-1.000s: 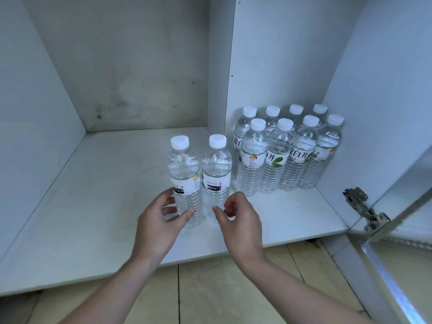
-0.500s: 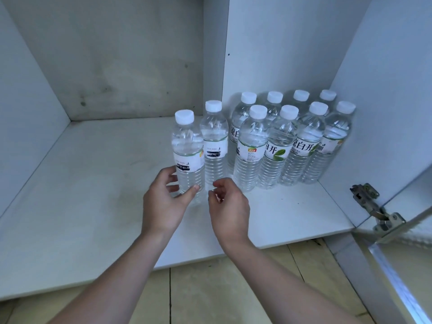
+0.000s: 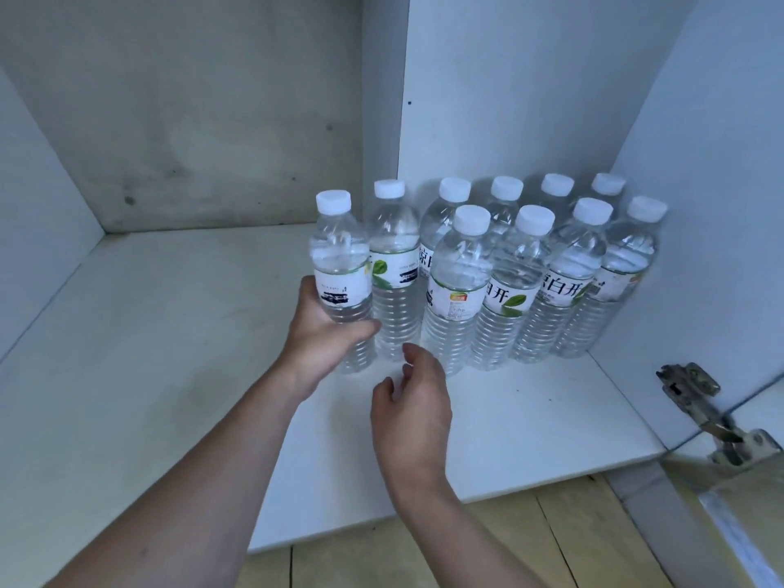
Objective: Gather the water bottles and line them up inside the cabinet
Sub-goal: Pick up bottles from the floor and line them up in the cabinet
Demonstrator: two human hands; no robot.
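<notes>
Water bottle (image 3: 341, 282) with a white cap, gripped low on its ribbed body by the left hand (image 3: 322, 333), thumb across the front, fingers wrapped behind and clamped on the plastic. Held upright at the left end of the group, base down near the white cabinet shelf (image 3: 148, 333); whether touching the shelf or just lifted, cannot tell. Just right of it, touching or nearly so, second bottle (image 3: 394, 273) with a green leaf on its label, standing at the left end of the back row. Further right, front row of four bottles (image 3: 526, 286), caps white, labels with green leaves and black characters, packed shoulder to shoulder. Behind them, back row of bottles (image 3: 507, 193), mostly hidden, caps showing above the front ones, tucked against the rear panel and the right wall (image 3: 700, 205). Below the bottles, right hand (image 3: 409, 401) hovering over the shelf front, fingers loosely curled and apart, clasping nothing, fingertips near the second bottle's base but clear of it. Far right, metal door hinge (image 3: 717, 418) at the cabinet edge. Along the bottom, wooden floor (image 3: 424, 553)
</notes>
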